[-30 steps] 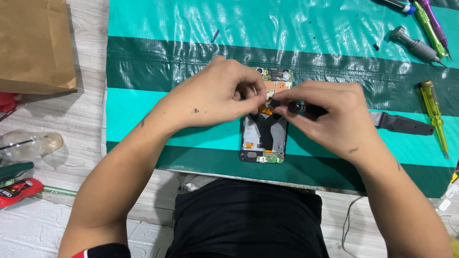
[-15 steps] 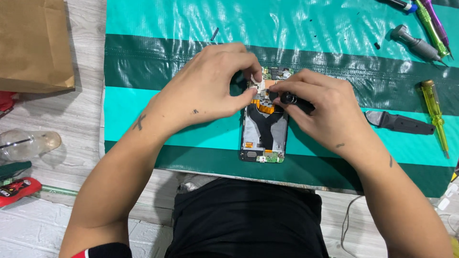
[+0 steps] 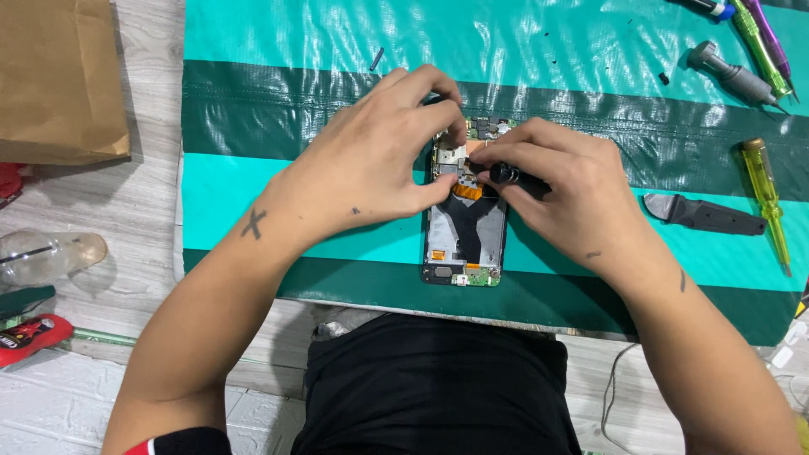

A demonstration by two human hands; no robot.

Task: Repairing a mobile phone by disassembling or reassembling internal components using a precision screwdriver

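An opened phone [image 3: 465, 240] lies face down on a teal and dark green striped mat [image 3: 278, 202], its circuit boards and an orange flex cable exposed. My left hand [image 3: 371, 160] rests over the phone's upper part, fingers pressing on its top edge and thumb at its left side. My right hand [image 3: 560, 190] grips a small black screwdriver [image 3: 514, 177], whose tip meets the board near the orange cable. The upper half of the phone is partly hidden by both hands.
To the right on the mat lie a dark pry tool [image 3: 704, 215], a yellow screwdriver [image 3: 765, 198], a grey driver [image 3: 733, 74] and green and purple tools [image 3: 763, 42]. A brown paper bag [image 3: 55, 80] sits at top left; a clear plastic bottle [image 3: 50, 253] and a red tool [image 3: 29, 337] at left.
Both hands shifted slightly up toward the phone's top end, and the screwdriver tip moved up with them. The phone stays in place.
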